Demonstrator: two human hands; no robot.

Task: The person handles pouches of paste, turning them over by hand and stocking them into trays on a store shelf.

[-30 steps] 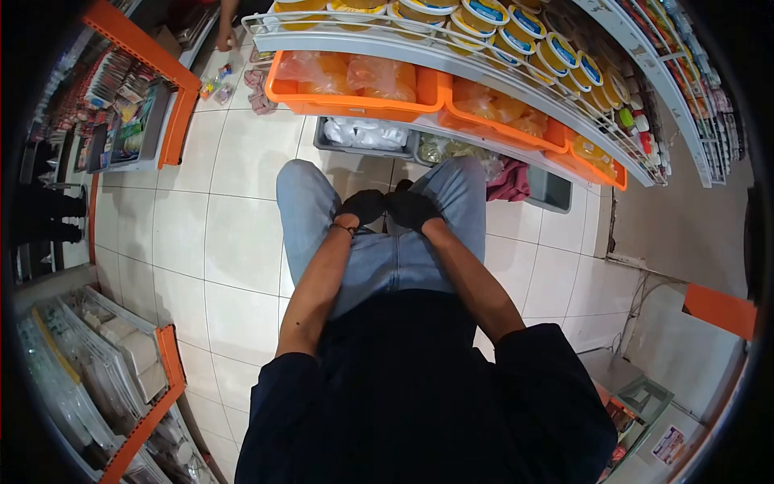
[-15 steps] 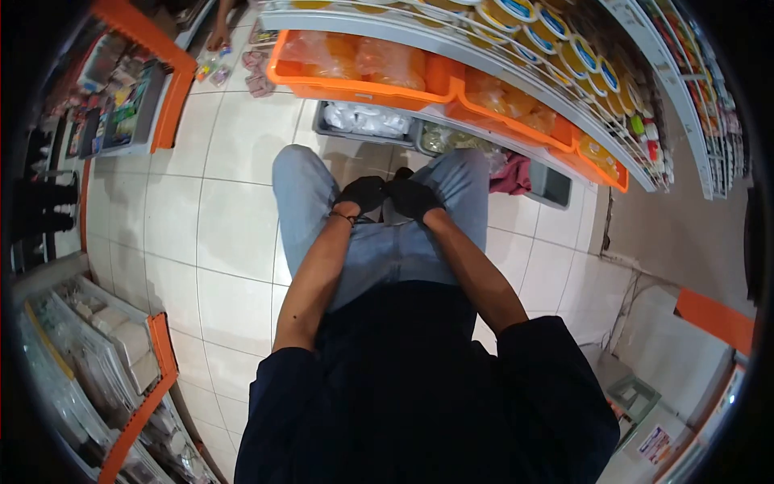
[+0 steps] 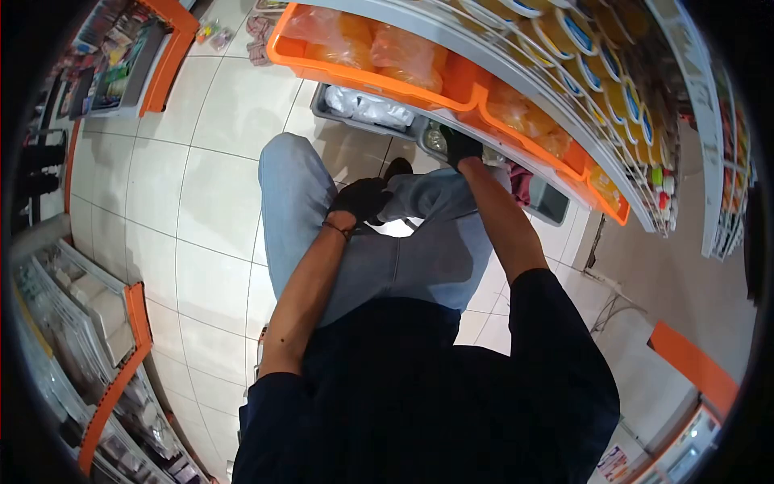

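Observation:
My left hand (image 3: 361,200), in a dark glove, is between my bent knees, beside my left thigh. Its fingers are curled, and whatever they may hold is hidden. Past my right knee (image 3: 442,192), my right hand (image 3: 462,147), also gloved, reaches into a low grey bin (image 3: 428,148) under the shelf. Clear packages with greenish contents (image 3: 436,139) lie by its fingers, whose tips are hidden among the packages and shadow. Left of that bin stands another grey bin (image 3: 355,119) holding white plastic-wrapped packs (image 3: 367,105).
Orange bins (image 3: 375,87) of bagged orange goods overhang the grey bins. Yellow-lidded tubs (image 3: 597,56) fill the wire shelf above. A reddish cloth (image 3: 520,185) and another grey bin (image 3: 550,202) lie right. More shelving (image 3: 121,355) stands left on the tiled floor (image 3: 205,218).
My hands were together between my knees. My right hand has moved forward and right to the grey bin; my left stays near my lap. The view has shifted slightly.

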